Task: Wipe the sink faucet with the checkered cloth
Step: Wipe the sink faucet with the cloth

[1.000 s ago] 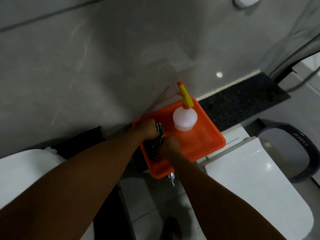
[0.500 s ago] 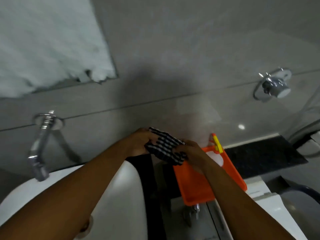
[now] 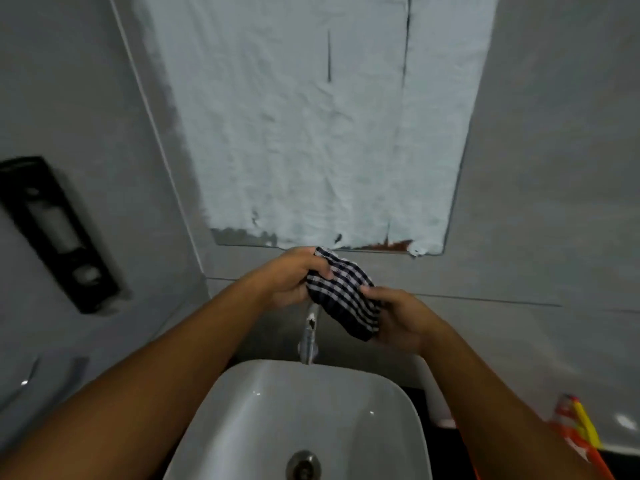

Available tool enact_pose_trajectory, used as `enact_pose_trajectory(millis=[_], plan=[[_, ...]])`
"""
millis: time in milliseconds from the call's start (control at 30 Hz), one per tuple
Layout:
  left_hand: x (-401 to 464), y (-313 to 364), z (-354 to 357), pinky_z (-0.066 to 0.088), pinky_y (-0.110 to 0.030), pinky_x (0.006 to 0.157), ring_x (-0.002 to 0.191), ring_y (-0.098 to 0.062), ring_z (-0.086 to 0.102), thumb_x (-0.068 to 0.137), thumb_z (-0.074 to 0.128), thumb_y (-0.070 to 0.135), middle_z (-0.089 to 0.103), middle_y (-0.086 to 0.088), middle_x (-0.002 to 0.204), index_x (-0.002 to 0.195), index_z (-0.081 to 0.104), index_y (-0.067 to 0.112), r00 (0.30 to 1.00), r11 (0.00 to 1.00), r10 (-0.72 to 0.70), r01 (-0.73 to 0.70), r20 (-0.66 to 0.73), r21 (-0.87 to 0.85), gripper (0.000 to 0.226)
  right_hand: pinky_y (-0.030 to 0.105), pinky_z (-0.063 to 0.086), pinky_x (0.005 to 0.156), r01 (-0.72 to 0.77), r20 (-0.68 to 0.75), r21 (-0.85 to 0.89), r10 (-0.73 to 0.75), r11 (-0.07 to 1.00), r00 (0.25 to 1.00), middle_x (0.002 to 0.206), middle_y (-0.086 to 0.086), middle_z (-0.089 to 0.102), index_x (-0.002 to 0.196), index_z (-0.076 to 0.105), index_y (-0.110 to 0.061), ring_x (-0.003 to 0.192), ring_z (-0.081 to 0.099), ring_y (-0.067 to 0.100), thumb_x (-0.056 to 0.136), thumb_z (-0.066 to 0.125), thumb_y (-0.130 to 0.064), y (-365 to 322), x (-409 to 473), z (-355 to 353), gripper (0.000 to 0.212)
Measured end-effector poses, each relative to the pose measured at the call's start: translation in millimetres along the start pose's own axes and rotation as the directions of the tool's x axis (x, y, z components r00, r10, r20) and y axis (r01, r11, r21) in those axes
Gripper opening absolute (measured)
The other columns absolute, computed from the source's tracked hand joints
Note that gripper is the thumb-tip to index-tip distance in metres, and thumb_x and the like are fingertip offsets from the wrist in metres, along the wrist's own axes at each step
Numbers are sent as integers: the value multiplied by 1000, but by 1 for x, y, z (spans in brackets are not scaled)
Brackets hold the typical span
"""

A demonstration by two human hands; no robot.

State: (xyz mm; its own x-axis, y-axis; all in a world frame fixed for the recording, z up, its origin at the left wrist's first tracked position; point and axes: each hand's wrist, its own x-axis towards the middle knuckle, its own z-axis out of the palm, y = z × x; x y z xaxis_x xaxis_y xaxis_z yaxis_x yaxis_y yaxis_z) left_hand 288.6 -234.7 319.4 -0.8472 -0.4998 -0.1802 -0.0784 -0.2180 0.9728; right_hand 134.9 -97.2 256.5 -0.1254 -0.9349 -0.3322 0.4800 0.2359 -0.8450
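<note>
The checkered cloth (image 3: 343, 292), dark blue and white, is bunched between both my hands, above the sink faucet. My left hand (image 3: 294, 277) grips its upper left end. My right hand (image 3: 401, 320) holds its lower right end from underneath. The chrome faucet (image 3: 309, 336) comes out of the wall just below the cloth and points down over the white basin (image 3: 249, 410); its upper part is hidden behind the cloth and my left hand. Whether the cloth touches the faucet I cannot tell.
A covered mirror (image 3: 311, 133) hangs on the grey tiled wall above the faucet. A black wall-mounted holder (image 3: 59, 233) is at the left. The orange tray with the yellow spray nozzle (image 3: 581, 424) shows at the lower right. The drain (image 3: 303, 464) sits at the basin's bottom.
Both hands lifted the cloth out of the orange tray and carried it left to above the faucet. The view swung left from the toilet and tray to the basin.
</note>
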Motion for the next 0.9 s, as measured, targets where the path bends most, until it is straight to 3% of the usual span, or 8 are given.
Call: enact_pose_trajectory(millis=[100,233,433,533,600,667,767,900], plan=[[-7,5,-25,57,-37,81,94,-33,66,70,54,-17,66,-20,97,102,59,0,994,999,40,-40,-98,-7,36,34,64,74,26,-9,17,-26,1000,1000,105,14,79,103,78,-3,88,77,25,71,76,-11,-3,17,22,33],[1,-9,-45,63,-42,79,91,-32,75,71,68,-15,74,-17,103,105,64,0,931,996,53,-22,-362,88,37,43,62,85,187,-235,-68,-198,980,952,110,25,75,120,64,8,98,74,35,76,75,6,-9,45,34,45],[36,-58,-50,57,-39,90,100,-32,70,76,77,7,69,-20,117,117,63,-4,802,970,93,61,-591,235,45,46,60,91,243,-599,-292,-375,925,708,110,12,67,116,54,-9,99,70,31,62,93,-14,11,84,30,66],[35,-76,-39,51,-42,89,111,-33,57,79,73,39,58,-15,123,119,56,7,610,694,351,340,-711,634,54,34,61,74,202,-641,-437,-461,877,614,96,4,66,102,55,-19,92,68,24,63,93,-27,25,94,24,55],[32,-83,-26,53,-44,87,105,-29,58,80,62,54,61,-11,115,110,58,12,641,550,468,328,-609,768,52,15,48,56,260,-593,-522,-565,812,574,82,-7,61,95,55,-23,82,63,17,67,89,-32,30,94,23,45],[35,-87,-16,55,-47,88,105,-28,62,80,53,63,66,-10,116,116,59,13,749,508,389,311,-536,804,63,8,44,60,283,-445,-723,-739,630,506,87,-7,63,97,57,-26,84,62,14,79,78,-39,36,88,19,31],[45,-83,-11,52,-47,96,113,-28,63,83,53,60,67,-9,127,129,59,15,854,501,262,278,-450,820,65,29,45,97,27,18,-1000,-933,-9,359,128,4,60,113,60,-25,123,52,23,96,55,-36,41,77,-4,21],[51,-74,-29,60,-49,86,98,-35,72,79,77,32,74,-19,110,115,69,3,876,933,-73,229,-477,278,47,47,21,123,-141,417,-850,-813,-507,407,158,15,38,143,48,-8,148,30,33,99,44,-25,37,84,-48,47]])
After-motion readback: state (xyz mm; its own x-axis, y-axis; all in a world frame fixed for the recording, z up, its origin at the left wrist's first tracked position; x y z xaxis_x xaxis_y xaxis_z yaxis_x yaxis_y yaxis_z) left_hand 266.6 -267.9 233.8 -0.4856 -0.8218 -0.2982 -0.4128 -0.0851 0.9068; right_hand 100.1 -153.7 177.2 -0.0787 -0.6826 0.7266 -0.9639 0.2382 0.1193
